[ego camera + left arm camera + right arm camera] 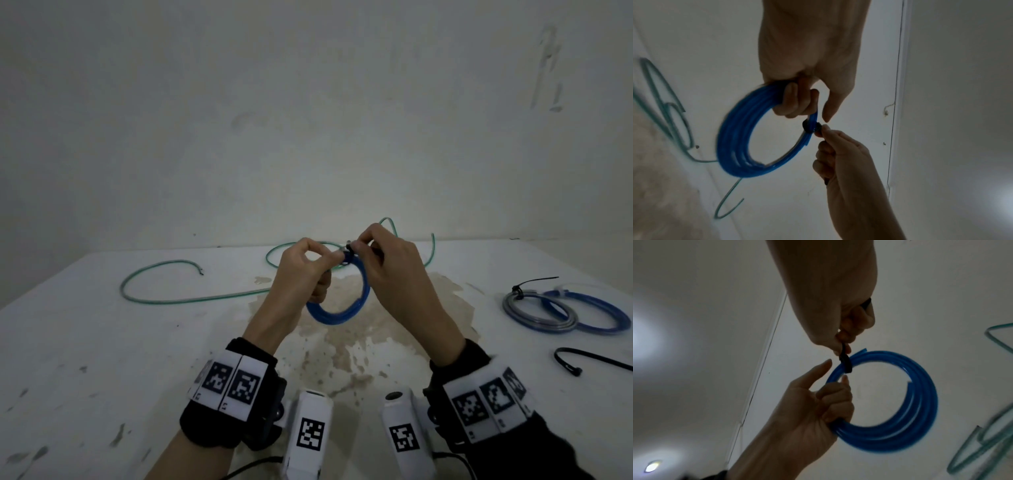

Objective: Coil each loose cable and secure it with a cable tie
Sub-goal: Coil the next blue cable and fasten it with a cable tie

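Note:
Both hands hold a coiled blue cable (pixel 346 308) (pixel 735 142) (pixel 920 402) above the middle of the white table (pixel 102 342). My left hand (pixel 305 270) (pixel 799 100) (pixel 830 402) curls its fingers round the coil's left side. A black cable tie (pixel 348 256) (pixel 809 126) (pixel 845 363) wraps the top of the coil. My right hand (pixel 380 253) (pixel 830 146) (pixel 844 337) pinches the tie's strap just beside the coil. A loose green cable (pixel 178 298) (pixel 663 105) (pixel 986 443) sprawls over the far side of the table.
At the right lie a grey coil (pixel 537 311) bound with a black tie and a blue coil (pixel 596 315). A spare black cable tie (pixel 589 359) lies near the right edge. A brown stain (pixel 352 339) marks the table under my hands. A pale wall stands behind.

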